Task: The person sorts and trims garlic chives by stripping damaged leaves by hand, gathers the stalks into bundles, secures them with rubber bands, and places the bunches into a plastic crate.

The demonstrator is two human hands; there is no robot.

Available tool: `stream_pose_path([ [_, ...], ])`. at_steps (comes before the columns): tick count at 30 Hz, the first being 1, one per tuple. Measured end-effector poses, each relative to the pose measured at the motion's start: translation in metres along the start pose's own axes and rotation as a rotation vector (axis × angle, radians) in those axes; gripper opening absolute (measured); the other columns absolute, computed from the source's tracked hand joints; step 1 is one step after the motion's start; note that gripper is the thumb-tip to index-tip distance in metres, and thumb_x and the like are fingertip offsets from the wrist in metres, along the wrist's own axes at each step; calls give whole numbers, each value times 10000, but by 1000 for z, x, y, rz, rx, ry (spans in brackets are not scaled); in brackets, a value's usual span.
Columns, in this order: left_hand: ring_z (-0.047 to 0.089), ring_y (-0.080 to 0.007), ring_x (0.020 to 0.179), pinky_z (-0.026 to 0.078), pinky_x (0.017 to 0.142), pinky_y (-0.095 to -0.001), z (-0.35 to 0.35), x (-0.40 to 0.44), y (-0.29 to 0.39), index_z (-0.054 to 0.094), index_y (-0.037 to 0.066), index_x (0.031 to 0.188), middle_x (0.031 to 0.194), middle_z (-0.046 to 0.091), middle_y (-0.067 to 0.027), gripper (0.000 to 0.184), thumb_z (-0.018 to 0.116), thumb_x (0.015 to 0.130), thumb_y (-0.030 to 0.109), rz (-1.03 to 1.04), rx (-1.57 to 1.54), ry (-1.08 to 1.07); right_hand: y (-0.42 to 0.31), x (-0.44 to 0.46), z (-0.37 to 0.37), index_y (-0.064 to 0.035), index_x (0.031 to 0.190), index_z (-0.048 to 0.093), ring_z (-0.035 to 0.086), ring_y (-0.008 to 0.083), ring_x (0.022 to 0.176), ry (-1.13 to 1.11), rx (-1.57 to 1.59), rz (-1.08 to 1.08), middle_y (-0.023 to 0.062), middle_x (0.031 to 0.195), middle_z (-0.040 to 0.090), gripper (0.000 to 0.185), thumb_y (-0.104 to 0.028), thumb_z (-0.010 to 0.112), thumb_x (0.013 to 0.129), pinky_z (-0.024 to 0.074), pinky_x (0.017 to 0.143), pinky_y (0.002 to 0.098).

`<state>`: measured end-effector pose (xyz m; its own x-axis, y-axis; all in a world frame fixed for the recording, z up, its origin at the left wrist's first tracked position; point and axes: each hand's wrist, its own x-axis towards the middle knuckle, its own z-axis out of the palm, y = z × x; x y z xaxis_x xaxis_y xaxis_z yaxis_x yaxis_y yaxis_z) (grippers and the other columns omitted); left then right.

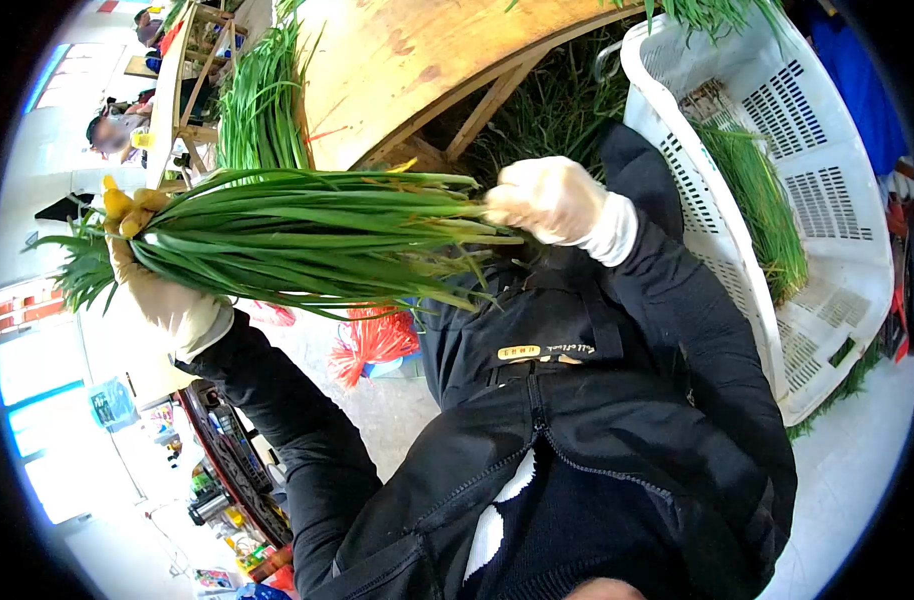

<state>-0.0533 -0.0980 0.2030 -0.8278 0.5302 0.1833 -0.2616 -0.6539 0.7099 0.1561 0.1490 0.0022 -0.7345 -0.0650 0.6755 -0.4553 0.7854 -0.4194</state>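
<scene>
My left hand (pixel 162 275), in a pale glove with yellow fingertips, is wrapped round a thick bunch of garlic chives (pixel 307 235). The long flat green leaves lie sideways in front of my body and fan out to the right, some of their tips yellowed. A short tuft sticks out beyond the left hand. At the right end of the bunch is my right hand (pixel 552 200), white-gloved and closed, its fingers pinched at the yellowish leaf tips. Exactly what lies inside those fingers is partly hidden.
A wooden table (pixel 407 70) ahead bears a pile of chives (pixel 267 105) at its left edge. To my right stands a white perforated basket (pixel 827 200) with chives inside. Leaf litter (pixel 547 105) lies under the table; red plastic ties (pixel 372 340) are below the bunch.
</scene>
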Motion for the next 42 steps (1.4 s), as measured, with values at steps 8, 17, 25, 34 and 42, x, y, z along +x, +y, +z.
stream_pose_path([
  [8,525,-255,959,381,896,-449,-15,2,35,573,29,968,937,577,-104,270,463,849,245,-140,-32,14,27,-100,-29,-117,1172,468,487,258,1037,-603,-420,663,83,1129,509,519,-367,607,739,419,846,388],
  [17,553,-236,909,444,839,-396,-15,27,5,553,55,1005,995,585,-101,309,452,880,319,221,409,206,-29,3,25,10,1211,408,486,207,1047,13,1114,736,149,1125,527,460,-299,489,881,370,906,296],
  [25,538,-245,944,431,858,-410,-20,18,14,545,75,1041,1011,577,-104,347,434,883,364,254,476,294,-3,-51,7,-90,841,592,572,269,694,-104,333,602,98,717,574,253,-290,440,875,460,605,328],
  [34,549,-239,924,454,821,-446,-28,9,42,552,89,1030,995,578,-102,321,417,893,345,151,374,26,-6,-77,-26,-76,1317,282,514,311,948,-489,-455,704,138,1063,516,842,-496,631,676,416,828,386],
  [42,544,-223,951,415,881,-431,-20,18,33,582,90,971,993,585,-75,279,441,884,314,317,528,189,-31,-29,15,-98,760,603,578,226,554,-110,115,288,45,631,598,174,-189,468,824,450,488,318],
])
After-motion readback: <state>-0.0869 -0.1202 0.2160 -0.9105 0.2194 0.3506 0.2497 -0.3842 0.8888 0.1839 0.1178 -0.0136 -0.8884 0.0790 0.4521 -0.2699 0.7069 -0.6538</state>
